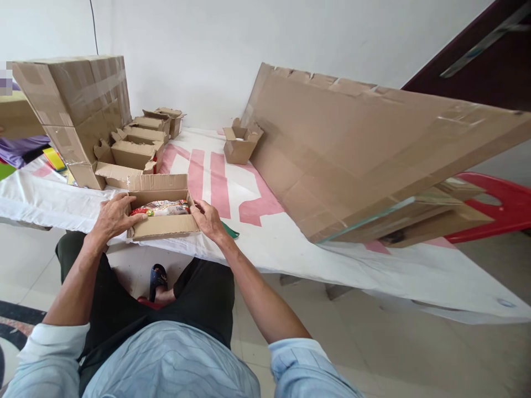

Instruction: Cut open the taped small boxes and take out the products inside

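Note:
A small open cardboard box (164, 227) lies at the table's front edge, its long flaps standing apart. Inside it are shiny printed plastic packets (168, 208) in white and red; their kind is unclear. My left hand (113, 216) grips the box's left end, thumb over the near side and fingers at the far corner. Around the right end, my right hand (208, 220) is closed, with its fingertips at the corner. A green object (230, 230), partly hidden, rests on the table just right of my right hand.
Several open boxes (135, 155) form a row behind, beside stacked taped cartons (89, 99). Another small open box (240, 149) stands near a large leaning cardboard sheet (352, 143). A red chair (489, 207) is at right. Far left, a person's purple clothing (19, 150) shows.

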### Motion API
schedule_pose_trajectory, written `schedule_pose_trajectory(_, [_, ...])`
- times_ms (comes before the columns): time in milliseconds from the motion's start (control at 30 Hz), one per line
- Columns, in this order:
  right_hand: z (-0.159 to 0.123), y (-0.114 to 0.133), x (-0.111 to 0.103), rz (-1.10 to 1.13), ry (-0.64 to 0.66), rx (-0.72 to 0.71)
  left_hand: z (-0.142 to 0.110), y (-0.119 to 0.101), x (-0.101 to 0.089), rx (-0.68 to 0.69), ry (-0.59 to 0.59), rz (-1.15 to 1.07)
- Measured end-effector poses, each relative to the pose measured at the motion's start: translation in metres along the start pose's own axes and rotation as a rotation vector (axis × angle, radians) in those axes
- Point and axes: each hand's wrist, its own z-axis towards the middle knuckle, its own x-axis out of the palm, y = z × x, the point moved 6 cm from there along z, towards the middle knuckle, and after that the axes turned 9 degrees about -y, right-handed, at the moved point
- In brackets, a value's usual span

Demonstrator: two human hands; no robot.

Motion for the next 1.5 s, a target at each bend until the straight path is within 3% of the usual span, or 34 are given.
schedule_pose_trajectory(133, [-0.003, -0.003, 0.000, 0.090, 0.032, -0.011, 0.003, 0.014, 0.007, 0.025, 0.096, -0.149])
schedule_pose_trajectory(467, [-0.007, -0.007, 0.004, 0.227, 0.067, 0.002, 0.011, 0.032, 0.024, 0.021, 0.149, -0.318])
schedule_pose_trajectory(700, [-0.014, -0.008, 0.006, 0.247, 0.131, -0.033, 0.012, 0.036, 0.027, 0.012, 0.114, -0.294])
schedule_pose_trajectory(967, [-0.013, -0.014, 0.005, 0.221, 0.158, -0.024, 0.001, 0.031, 0.023, -0.003, -0.002, -0.239])
schedule_pose_trajectory(1167, [0.005, -0.021, 0.005, 0.184, 0.227, -0.064, -0.001, 0.038, 0.027, -0.038, -0.032, -0.214])
schedule_pose_trajectory(1367, [0.035, -0.022, -0.004, 0.001, 0.202, -0.231, 0.006, 0.046, 0.029, -0.024, -0.017, -0.246])
schedule_pose_trajectory(1500, [0.054, -0.009, -0.013, -0.141, 0.220, -0.357, 0.003, 0.047, 0.029, -0.024, 0.002, -0.243])
